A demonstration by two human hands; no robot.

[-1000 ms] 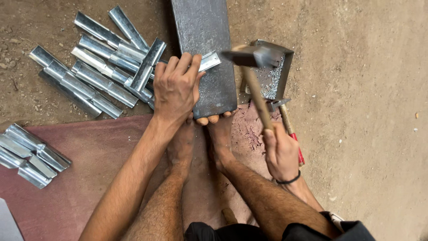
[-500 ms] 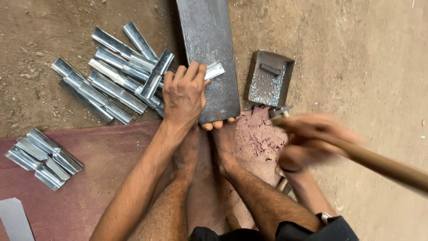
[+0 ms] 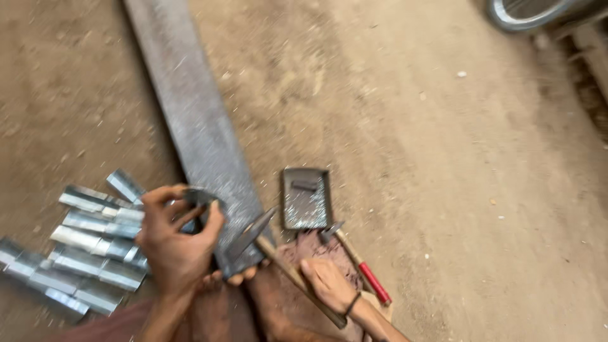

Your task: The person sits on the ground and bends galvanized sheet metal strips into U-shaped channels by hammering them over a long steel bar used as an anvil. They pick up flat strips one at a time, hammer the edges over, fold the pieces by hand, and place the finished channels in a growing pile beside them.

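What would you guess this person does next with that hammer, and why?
Probably lower the small metal piece flat onto the long steel bar before striking. The left hand pinches the piece just above the bar's near end, while the right hand holds the hammer with its head already resting on the bar. The piece seems not yet seated.

No packages, labels, signs or screens show anywhere on this dirt ground.
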